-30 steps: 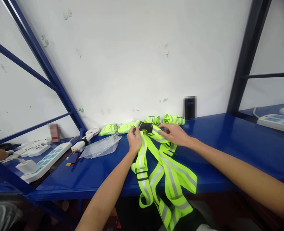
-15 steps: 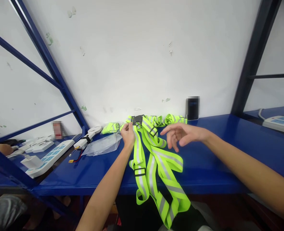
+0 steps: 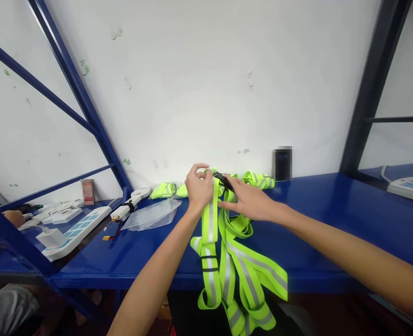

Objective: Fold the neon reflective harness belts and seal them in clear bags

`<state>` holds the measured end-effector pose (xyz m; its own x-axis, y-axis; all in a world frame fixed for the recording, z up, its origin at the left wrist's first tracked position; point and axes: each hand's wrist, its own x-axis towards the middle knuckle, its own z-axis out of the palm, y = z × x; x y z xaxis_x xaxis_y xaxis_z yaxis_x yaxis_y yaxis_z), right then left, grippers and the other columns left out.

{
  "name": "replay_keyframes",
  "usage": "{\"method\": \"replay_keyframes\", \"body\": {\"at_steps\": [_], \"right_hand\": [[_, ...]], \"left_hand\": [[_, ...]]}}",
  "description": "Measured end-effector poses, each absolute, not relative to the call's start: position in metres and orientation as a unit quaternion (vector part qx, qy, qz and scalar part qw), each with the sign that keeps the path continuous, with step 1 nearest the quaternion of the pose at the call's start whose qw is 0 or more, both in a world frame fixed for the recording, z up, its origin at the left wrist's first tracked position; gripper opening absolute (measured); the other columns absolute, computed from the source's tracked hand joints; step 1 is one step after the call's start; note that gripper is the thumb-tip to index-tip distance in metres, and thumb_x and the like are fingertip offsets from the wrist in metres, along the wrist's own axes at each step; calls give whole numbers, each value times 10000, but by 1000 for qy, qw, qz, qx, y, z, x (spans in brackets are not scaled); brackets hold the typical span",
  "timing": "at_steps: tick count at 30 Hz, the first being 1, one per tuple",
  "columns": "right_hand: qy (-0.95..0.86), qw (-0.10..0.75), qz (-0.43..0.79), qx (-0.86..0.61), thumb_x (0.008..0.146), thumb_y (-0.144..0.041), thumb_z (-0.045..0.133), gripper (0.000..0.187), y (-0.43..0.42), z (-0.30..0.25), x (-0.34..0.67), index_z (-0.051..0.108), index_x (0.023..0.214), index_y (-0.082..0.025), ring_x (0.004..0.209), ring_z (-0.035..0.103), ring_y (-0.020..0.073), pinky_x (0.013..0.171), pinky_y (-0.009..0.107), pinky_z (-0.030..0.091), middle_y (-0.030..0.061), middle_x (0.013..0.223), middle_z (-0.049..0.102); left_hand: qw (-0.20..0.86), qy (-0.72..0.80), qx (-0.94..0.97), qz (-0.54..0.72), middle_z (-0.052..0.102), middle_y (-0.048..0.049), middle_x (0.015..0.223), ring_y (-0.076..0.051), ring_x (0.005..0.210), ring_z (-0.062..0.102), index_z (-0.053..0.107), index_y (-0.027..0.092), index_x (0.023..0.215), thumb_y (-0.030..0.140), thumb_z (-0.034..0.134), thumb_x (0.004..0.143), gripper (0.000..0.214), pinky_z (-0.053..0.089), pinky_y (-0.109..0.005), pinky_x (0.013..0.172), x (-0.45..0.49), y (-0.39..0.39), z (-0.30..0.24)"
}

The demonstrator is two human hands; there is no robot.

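Note:
A yellow-green reflective safety vest [image 3: 227, 261], made of straps with silver stripes, lies on the blue table and hangs over its front edge. Its black buckle [image 3: 223, 180] is at the top, between my hands. My left hand [image 3: 199, 189] is closed on a strap just left of the buckle. On the other side, my right hand [image 3: 250, 198] touches the buckle with its fingers, its thumb held apart over the straps. A black strap slider [image 3: 209, 263] shows lower down. My fingers cover part of the buckle.
More rolled reflective straps [image 3: 258, 179] lie along the wall. To the left are a clear plastic bag [image 3: 152, 215], a white handheld fan [image 3: 129, 205] with loose wires and a power strip [image 3: 77, 233]. A black box [image 3: 282, 164] stands at the back of the blue table [image 3: 325, 224].
My right hand has moved left from the air onto the buckle. My left hand has lifted the strap slightly, and the buckle has shifted right and tilted.

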<state>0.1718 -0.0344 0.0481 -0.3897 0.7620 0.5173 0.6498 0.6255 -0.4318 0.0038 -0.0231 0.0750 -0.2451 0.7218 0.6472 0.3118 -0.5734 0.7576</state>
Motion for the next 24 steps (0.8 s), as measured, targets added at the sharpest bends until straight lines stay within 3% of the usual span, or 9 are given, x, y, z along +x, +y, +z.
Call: {"method": "replay_keyframes", "body": {"at_steps": [4, 6, 9, 12, 14, 20, 24], "right_hand": [[-782, 417, 199, -418, 757, -406, 714, 830, -23, 72, 176, 362, 1469, -166, 987, 653, 330, 883, 473, 501, 174, 1160, 667], [-761, 465, 286, -352, 759, -340, 710, 707, -27, 91, 184, 458, 1400, -181, 948, 670, 282, 884, 441, 516, 133, 1113, 685], [-719, 521, 352, -295, 721, -303, 745, 698, -47, 117, 193, 494, 1369, -239, 884, 683, 251, 852, 433, 541, 70, 1013, 700], [-696, 493, 457, -253, 742, -271, 700, 694, -72, 134, 197, 459, 1393, -268, 800, 689, 241, 766, 428, 567, 26, 872, 699], [-686, 464, 513, -228, 751, -258, 657, 665, -80, 137, 197, 465, 1388, -265, 766, 686, 236, 735, 425, 572, 17, 832, 692], [-615, 469, 607, -181, 789, -298, 544, 656, -46, 98, 199, 417, 1426, -207, 857, 689, 247, 813, 436, 555, 60, 910, 717], [-581, 469, 622, -235, 777, -334, 614, 730, -16, 52, 198, 365, 1458, -249, 866, 699, 256, 795, 421, 552, 72, 1016, 725]], "left_hand": [[211, 412, 622, 632, 482, 61, 483, -91, 432, 412, 619, 162, 949, 306, 674, 782, 228, 300, -218, 483, 3, -30, 108], [232, 386, 640, 623, 491, 45, 522, -94, 470, 450, 624, 151, 968, 317, 691, 790, 253, 317, -206, 489, 2, -48, 128], [190, 326, 660, 650, 527, 8, 654, -126, 651, 558, 643, 151, 917, 319, 718, 780, 230, 408, -203, 571, 3, -86, 152], [138, 293, 671, 667, 579, -33, 843, -187, 926, 601, 656, 168, 905, 316, 722, 779, 205, 479, -244, 713, 4, -116, 160], [165, 290, 700, 631, 600, -48, 914, -213, 998, 597, 664, 172, 922, 341, 741, 762, 244, 493, -270, 757, 4, -120, 154], [471, 289, 642, 532, 657, -50, 805, -189, 713, 649, 587, 164, 1140, 556, 655, 797, 525, 518, -301, 658, 11, -55, 99], [588, 301, 521, 541, 662, -40, 725, -159, 581, 629, 591, 165, 1101, 595, 633, 795, 530, 530, -296, 614, 19, -7, 47]]}}
